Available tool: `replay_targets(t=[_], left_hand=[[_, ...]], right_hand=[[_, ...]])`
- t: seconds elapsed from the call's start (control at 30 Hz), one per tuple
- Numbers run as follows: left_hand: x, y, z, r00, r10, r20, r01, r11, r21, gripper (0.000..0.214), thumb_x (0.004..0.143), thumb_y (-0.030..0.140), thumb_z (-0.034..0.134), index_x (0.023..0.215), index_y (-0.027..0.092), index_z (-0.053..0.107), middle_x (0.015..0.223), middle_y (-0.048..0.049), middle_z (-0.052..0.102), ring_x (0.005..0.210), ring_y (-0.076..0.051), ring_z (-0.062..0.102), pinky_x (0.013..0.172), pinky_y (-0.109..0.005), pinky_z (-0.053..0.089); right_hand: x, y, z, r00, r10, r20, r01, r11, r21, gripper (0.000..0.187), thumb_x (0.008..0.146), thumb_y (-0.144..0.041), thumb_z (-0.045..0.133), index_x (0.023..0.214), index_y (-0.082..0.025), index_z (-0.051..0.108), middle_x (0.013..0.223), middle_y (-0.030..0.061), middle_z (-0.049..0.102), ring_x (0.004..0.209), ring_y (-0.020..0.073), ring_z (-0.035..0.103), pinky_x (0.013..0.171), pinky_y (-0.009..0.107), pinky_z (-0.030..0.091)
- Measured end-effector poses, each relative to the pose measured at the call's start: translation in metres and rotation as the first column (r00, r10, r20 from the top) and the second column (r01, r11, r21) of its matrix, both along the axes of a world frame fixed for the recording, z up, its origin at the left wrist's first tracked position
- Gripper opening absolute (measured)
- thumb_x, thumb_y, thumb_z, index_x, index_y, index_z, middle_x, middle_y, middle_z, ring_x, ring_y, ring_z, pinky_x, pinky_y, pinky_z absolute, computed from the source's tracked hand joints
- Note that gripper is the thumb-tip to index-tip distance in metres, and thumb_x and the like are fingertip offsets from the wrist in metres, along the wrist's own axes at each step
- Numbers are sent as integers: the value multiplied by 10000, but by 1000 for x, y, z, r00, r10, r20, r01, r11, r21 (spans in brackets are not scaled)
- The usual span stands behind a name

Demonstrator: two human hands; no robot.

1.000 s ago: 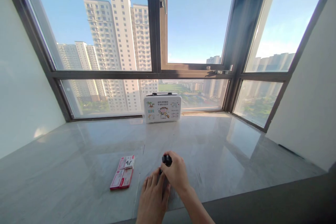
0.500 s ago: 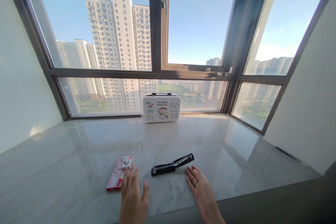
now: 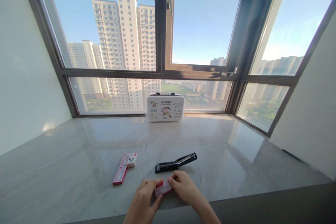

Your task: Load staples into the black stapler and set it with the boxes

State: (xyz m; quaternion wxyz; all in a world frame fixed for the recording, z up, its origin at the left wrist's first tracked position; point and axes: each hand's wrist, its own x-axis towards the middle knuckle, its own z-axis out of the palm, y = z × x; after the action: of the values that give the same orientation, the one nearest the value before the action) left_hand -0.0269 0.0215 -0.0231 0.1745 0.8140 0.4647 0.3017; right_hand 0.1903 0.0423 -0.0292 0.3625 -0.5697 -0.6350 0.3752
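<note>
Between my two hands is a small red-and-white staple box (image 3: 163,189), just above or on the sill near its front edge. My left hand (image 3: 145,198) grips its left end between thumb and fingers. At the opposite end, the closed fingers of my right hand (image 3: 185,187) pinch the box. A black stapler (image 3: 175,163) lies just beyond, its top arm folded far back and its metal channel showing. To the left, more staple boxes (image 3: 120,175) lie together, one with a stapler picture on it.
A white carry case (image 3: 166,109) with cartoon prints stands against the window at the back. The grey marble sill (image 3: 86,154) ends at a front edge close to my hands. Dark window frames (image 3: 198,74) and white side walls (image 3: 304,122) enclose it.
My left hand has taken one staple box from the group at left and brought it right. My right hand, open before, has moved left and closed on it. The view has shifted slightly.
</note>
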Motion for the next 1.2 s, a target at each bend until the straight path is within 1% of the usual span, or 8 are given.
replay_targets(t=[0.2,0.33,0.43,0.63,0.73,0.9,1.07,1.2], left_hand=[[23,25,14,993,-12,115,24,994,-106,334,823,292,640,1153,260,677,1096,-39,677,969,-200,638,904,-312,514],[20,27,10,987,-24,160,46,989,-139,486,811,288,630,1295,257,607,1115,-55,670,990,-214,628,936,-341,504],[19,27,9,986,-22,165,46,989,-141,510,803,293,637,1310,249,598,1117,-63,665,999,-221,621,939,-346,499],[17,28,6,981,-23,192,49,990,-131,481,802,307,676,1277,255,621,1103,-58,665,985,-216,623,905,-315,494],[17,29,3,981,-19,195,45,991,-127,485,801,299,683,1280,262,617,1095,-56,662,993,-219,619,905,-314,487],[17,27,3,981,-29,191,50,993,-102,522,791,305,692,1302,269,596,1131,-54,653,983,-217,613,928,-330,472],[14,26,9,974,33,224,4,987,-163,341,893,449,574,1149,226,601,972,-37,679,839,-195,619,761,-295,472],[28,24,11,976,36,216,16,973,-232,224,940,426,492,995,219,559,801,-2,681,709,-174,611,667,-277,417]], right_hand=[[60,7,-1,992,-114,45,119,984,-136,284,959,-387,472,816,-173,594,513,-42,523,408,125,419,459,235,274],[69,-2,24,951,-166,260,153,986,69,188,887,-348,597,848,-174,659,581,-12,605,547,159,547,531,245,306],[49,1,48,901,-103,422,9,976,220,115,816,-295,659,861,-232,744,655,-14,654,632,167,589,576,251,312],[8,21,69,699,120,705,-309,940,147,142,690,-241,704,791,-267,801,731,29,718,721,221,638,611,270,332],[18,24,66,771,165,615,-327,932,160,158,741,-242,668,850,-251,781,720,-1,700,672,175,616,588,249,330],[62,10,47,925,139,355,-206,965,160,145,835,-288,650,898,-212,757,689,-19,653,647,145,565,590,228,351],[86,-9,33,957,60,283,-97,988,120,473,797,-443,749,1202,-201,710,827,13,686,712,182,584,646,251,408],[75,-13,33,945,112,306,-156,980,125,362,775,-448,787,1055,-218,770,839,10,697,714,184,584,647,249,403]])
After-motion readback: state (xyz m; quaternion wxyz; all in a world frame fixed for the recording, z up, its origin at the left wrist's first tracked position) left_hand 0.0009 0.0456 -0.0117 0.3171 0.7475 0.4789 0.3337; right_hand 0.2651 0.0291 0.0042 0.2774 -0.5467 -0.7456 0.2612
